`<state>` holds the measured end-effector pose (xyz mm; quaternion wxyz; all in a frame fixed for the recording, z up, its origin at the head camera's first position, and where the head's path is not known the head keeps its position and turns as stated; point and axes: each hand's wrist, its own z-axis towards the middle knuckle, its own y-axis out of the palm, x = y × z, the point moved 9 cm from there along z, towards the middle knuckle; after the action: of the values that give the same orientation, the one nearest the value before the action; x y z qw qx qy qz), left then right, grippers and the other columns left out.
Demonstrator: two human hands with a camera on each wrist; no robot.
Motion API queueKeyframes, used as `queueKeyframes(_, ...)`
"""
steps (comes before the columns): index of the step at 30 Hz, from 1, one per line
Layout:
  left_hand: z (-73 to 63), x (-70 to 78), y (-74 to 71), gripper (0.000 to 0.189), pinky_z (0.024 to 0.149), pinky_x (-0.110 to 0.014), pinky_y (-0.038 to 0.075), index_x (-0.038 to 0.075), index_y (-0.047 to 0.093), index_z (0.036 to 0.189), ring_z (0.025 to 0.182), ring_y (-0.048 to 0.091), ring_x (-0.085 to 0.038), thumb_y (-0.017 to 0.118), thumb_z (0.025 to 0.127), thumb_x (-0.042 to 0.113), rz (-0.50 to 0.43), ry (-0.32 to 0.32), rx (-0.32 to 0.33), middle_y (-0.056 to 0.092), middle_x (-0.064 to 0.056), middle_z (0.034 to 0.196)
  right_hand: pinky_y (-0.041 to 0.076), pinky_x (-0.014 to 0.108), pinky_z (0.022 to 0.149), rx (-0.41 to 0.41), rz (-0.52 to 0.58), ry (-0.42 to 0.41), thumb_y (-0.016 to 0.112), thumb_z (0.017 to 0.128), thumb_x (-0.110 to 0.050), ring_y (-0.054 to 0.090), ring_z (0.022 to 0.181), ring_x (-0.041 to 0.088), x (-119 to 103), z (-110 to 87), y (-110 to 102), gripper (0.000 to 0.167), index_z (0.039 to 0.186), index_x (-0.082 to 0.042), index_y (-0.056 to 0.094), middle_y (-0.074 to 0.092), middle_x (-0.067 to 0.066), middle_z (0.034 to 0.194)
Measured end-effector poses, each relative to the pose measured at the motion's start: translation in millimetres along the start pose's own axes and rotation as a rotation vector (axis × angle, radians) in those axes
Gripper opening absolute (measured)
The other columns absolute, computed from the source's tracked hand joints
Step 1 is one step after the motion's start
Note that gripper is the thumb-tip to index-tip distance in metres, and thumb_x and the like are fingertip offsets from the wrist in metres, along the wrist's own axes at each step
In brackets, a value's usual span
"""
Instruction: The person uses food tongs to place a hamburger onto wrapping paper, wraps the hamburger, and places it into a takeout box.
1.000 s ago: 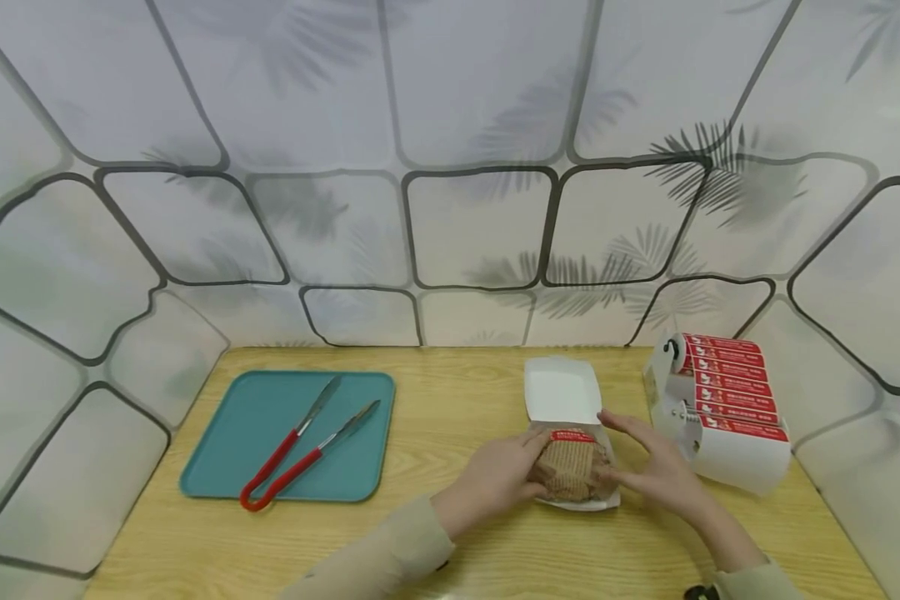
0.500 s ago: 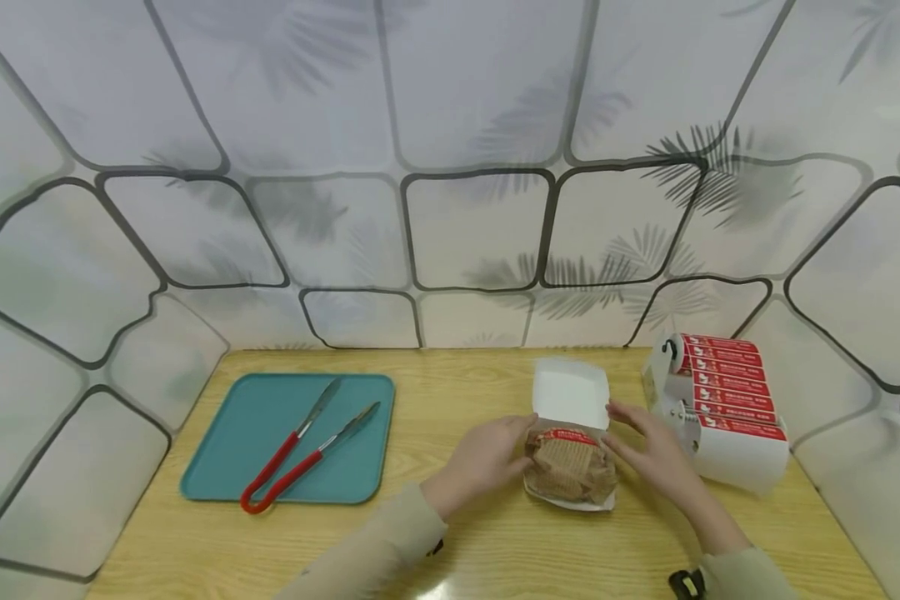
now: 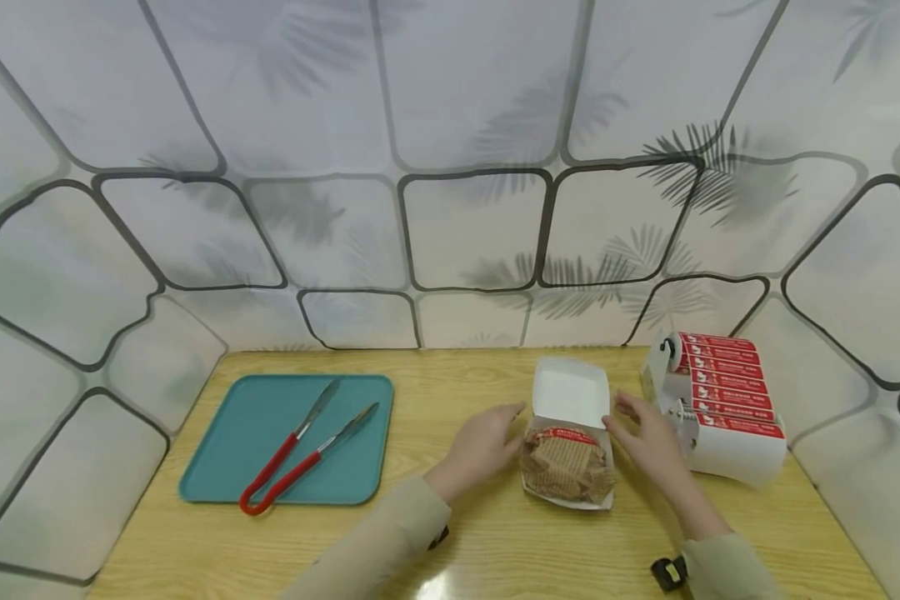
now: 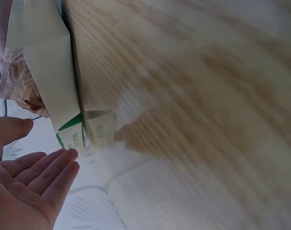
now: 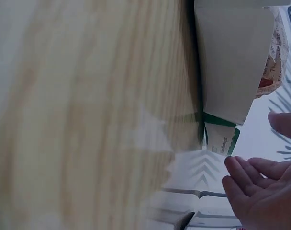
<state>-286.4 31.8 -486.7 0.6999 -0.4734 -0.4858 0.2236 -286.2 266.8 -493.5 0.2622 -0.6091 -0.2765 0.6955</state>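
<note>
An open paper clamshell box [image 3: 571, 392] stands on the table, its white lid tipped back away from me. A burger wrapped in brown printed paper with a red band [image 3: 567, 467] sits in its base. My left hand [image 3: 480, 450] is just left of the box, apart from it, fingers loosely extended. To the right, my right hand [image 3: 651, 442] has its thumb close by the box's hinge side; whether it touches cannot be told. Both wrist views show the box's side wall [image 4: 52, 81] and the relaxed fingers of the left hand [image 4: 35, 182] and right hand [image 5: 265, 184].
A teal tray [image 3: 225, 450] lies on the left of the wooden table [image 3: 450, 400], with red-handled metal tongs [image 3: 300, 454] resting across it. On the right stands a label dispenser [image 3: 720, 400] with a roll of red and white labels. Patterned white walls [image 3: 480, 225] enclose the back and sides.
Both hands have come off the wrapped burger: the left drew away leftward, the right shifted up to beside the hinge. The box's lid moved slightly right; burger and box settled in place.
</note>
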Motion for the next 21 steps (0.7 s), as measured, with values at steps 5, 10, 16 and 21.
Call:
queueKeyframes(5,8.9,-10.3,4.3,0.048,0.105,-0.038,0.062,0.002,0.060,0.147,0.122,0.073,-0.026,0.071,0.103,0.017,-0.201,-0.098,-0.005,0.073,-0.012,0.136,0.058,0.058,0.104,-0.021,0.022,0.058,0.066,0.106,-0.016,0.065,0.125,0.053,9,7.5,7,0.058,0.147,0.020,0.047,0.061,0.040,0.139)
queueKeyframes(10,18.0,-19.4,9.9,0.045,0.099,-0.033,0.064,-0.003,0.061,0.144,0.116,0.075,-0.027,0.070,0.102,0.012,-0.461,-0.188,0.008,0.075,-0.016,0.130,0.063,0.051,0.099,-0.062,0.061,0.124,0.064,0.108,-0.019,0.065,0.125,0.052,19,14.0,14,0.058,0.149,0.018,0.046,0.061,0.040,0.139)
queueKeyframes(16,26.3,-23.9,14.9,0.043,0.095,-0.031,0.065,-0.005,0.062,0.141,0.114,0.076,-0.029,0.070,0.103,0.012,-0.513,-0.225,0.017,0.075,-0.019,0.127,0.061,0.050,0.103,-0.094,0.100,0.168,0.061,0.108,-0.014,0.064,0.127,0.052,24,18.6,20,0.057,0.150,0.020,0.043,0.059,0.041,0.141)
queueKeyframes(21,30.0,-24.3,18.3,0.042,0.096,-0.037,0.066,-0.008,0.063,0.138,0.112,0.077,-0.032,0.070,0.102,0.013,-0.524,-0.220,0.028,0.076,-0.022,0.123,0.057,0.054,0.107,-0.126,0.130,0.206,0.058,0.109,-0.012,0.059,0.131,0.054,27,19.0,25,0.055,0.151,0.020,0.041,0.056,0.042,0.144)
